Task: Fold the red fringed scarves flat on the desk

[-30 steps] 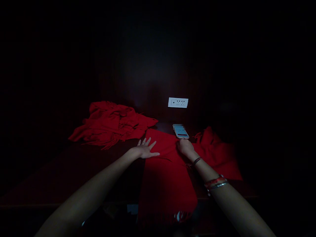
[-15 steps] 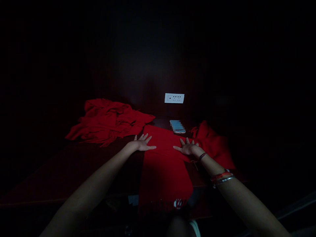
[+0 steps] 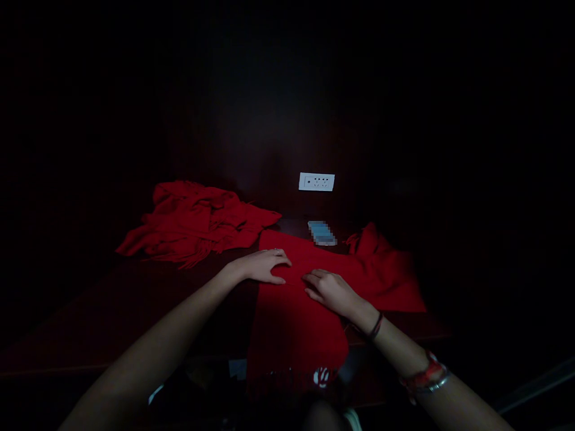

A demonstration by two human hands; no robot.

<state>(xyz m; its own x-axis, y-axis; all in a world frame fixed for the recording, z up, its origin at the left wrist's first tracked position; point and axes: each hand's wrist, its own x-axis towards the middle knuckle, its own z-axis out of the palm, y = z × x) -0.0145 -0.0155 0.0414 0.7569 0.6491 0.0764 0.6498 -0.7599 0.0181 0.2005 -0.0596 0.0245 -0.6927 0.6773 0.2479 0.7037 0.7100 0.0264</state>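
A red fringed scarf (image 3: 296,323) is spread in front of me, its near end hanging over the table's front edge and another length reaching to the right. My left hand (image 3: 265,265) rests on its left side, fingers bent and thumb held apart, gripping nothing that I can see. On the middle of the cloth lies my right hand (image 3: 330,290), fingertips bent down against the fabric and thumb a little apart. It appears open too. Under the palms the cloth is hidden.
A crumpled heap of red fringed cloth (image 3: 197,224) lies at the back left of the dark table (image 3: 157,311). Behind the scarf is a phone (image 3: 321,232) with a pixelated screen. A white socket plate (image 3: 317,182) is on the dark wall.
Both hands have gone from flat with spread fingers to bent fingers. My right hand has moved left and nearer to me, onto the middle of the scarf; my left has shifted slightly right.
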